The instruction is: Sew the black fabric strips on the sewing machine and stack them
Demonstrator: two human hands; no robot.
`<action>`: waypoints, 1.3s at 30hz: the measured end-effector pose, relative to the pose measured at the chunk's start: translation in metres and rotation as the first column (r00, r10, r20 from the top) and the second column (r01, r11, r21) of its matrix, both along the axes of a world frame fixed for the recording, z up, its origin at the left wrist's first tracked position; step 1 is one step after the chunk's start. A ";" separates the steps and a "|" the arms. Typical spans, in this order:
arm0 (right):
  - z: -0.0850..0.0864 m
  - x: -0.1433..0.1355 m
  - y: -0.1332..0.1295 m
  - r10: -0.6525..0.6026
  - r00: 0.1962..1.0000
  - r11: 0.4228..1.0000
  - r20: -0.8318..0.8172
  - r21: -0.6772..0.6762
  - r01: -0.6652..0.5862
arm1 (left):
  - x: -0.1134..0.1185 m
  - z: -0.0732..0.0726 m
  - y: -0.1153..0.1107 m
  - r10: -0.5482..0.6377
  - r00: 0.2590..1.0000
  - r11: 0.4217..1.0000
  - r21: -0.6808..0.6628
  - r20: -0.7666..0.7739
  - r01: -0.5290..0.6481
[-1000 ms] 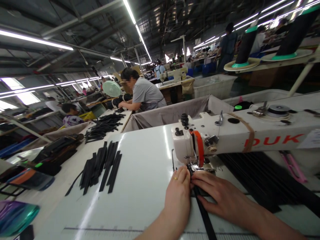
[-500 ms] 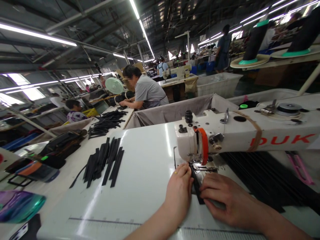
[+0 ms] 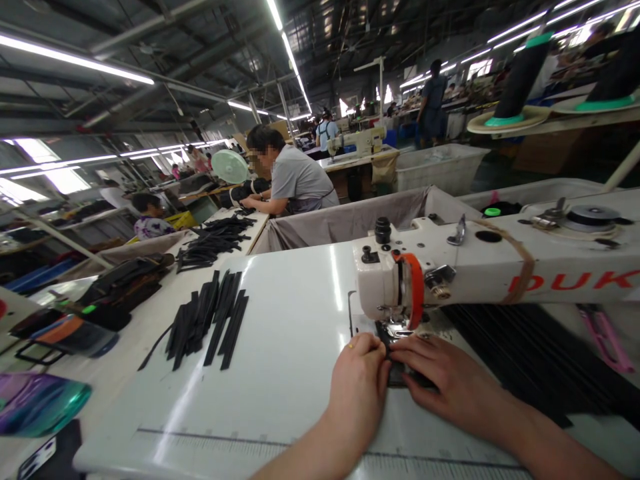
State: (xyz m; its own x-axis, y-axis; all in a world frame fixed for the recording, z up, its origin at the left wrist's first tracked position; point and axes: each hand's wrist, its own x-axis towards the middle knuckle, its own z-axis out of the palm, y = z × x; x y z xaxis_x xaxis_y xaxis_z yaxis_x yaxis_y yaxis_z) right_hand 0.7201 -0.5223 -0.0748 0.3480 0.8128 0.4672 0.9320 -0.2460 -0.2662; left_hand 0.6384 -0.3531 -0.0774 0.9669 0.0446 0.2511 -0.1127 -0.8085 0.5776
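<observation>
A black fabric strip (image 3: 384, 333) runs under the presser foot of the white sewing machine (image 3: 480, 260), mostly covered by my fingers. My left hand (image 3: 357, 380) is closed at the strip's left side, its fingertips gripping the edge close to the needle area. From the right, my right hand (image 3: 450, 373) holds the strip with fingers bent over it, thumb tucked below. Both hands' fingertips nearly meet in front of the foot. An orange guard (image 3: 415, 290) hides part of the needle.
Cut black strips (image 3: 207, 320) lie in a pile on the left of the table, with another heap (image 3: 215, 240) farther back. Long black strips (image 3: 505, 360) lie beneath the machine arm, beside pink snips (image 3: 605, 337). A co-worker (image 3: 300, 173) sits across a cloth-lined bin (image 3: 345, 217).
My right hand has moved forward and left, closer to the presser foot. The strip's near end, visible before between my hands, is now mostly covered. My left hand stays almost in place.
</observation>
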 end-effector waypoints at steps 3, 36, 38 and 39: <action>-0.002 -0.001 0.001 -0.015 0.998 1.000 0.055 -0.007 0.015 | -0.002 -0.002 0.000 0.003 0.999 1.000 -0.006 0.034 -0.002; -0.007 -0.003 0.004 -0.052 0.991 0.998 0.127 -0.040 0.057 | 0.004 -0.007 -0.005 0.013 0.999 0.989 0.145 0.051 -0.021; -0.006 -0.004 0.004 -0.050 0.991 0.997 0.127 -0.050 0.057 | 0.003 -0.007 -0.005 0.018 0.998 0.990 0.137 0.053 -0.025; -0.006 -0.004 0.004 -0.048 0.991 0.997 0.127 -0.056 0.056 | 0.003 -0.007 -0.005 0.020 0.998 0.991 0.132 0.055 -0.027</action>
State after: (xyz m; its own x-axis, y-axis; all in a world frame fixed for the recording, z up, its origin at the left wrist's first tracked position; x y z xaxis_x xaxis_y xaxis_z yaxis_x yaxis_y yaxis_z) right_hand 0.7161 -0.5188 -0.0811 0.3318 0.8227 0.4616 0.9427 -0.3067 -0.1311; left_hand 0.6414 -0.3585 -0.0842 0.9511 0.0298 0.3074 -0.1205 -0.8806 0.4583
